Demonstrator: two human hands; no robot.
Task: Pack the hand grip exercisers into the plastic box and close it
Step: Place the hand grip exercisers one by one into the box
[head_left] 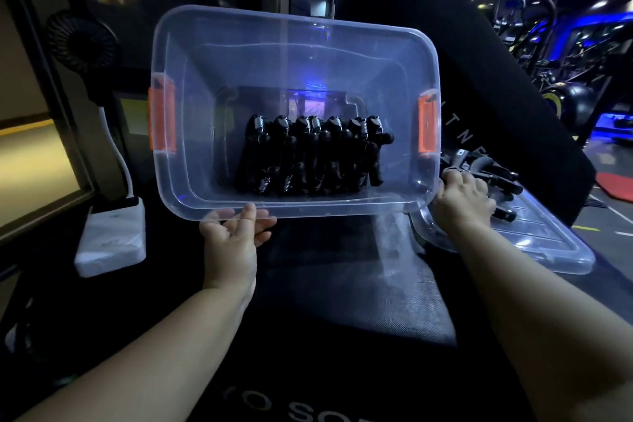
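Two small things sit at the far left of the tabletop: one black fan standing upright, and one white block with a white cable running up from it. Next comes one clear plastic box, lidless and tipped so its open mouth faces the person, with two orange latches, one on the left end and one on the right end. The left hand holds the box by its near rim, palm up, fingers bent onto the rim edge and close together. Inside, against the box bottom, the hand grip exercisers are packed in one tight row, black handles side by side. I count seven spring coils along the top of the row, though the handles overlap too much to be sure of the full number. Just past the box's near right corner is the right hand, back up, lying on a heap of loose exercisers. Its fingers are hidden under it, so I cannot tell whether they grip anything. Those several loose ones lie on one clear lid, flat on the tabletop. The tabletop is covered in dark cloth with pale lettering. Behind stands a black padded backrest, and beyond it a dim gym with blue lights and exercise machines.
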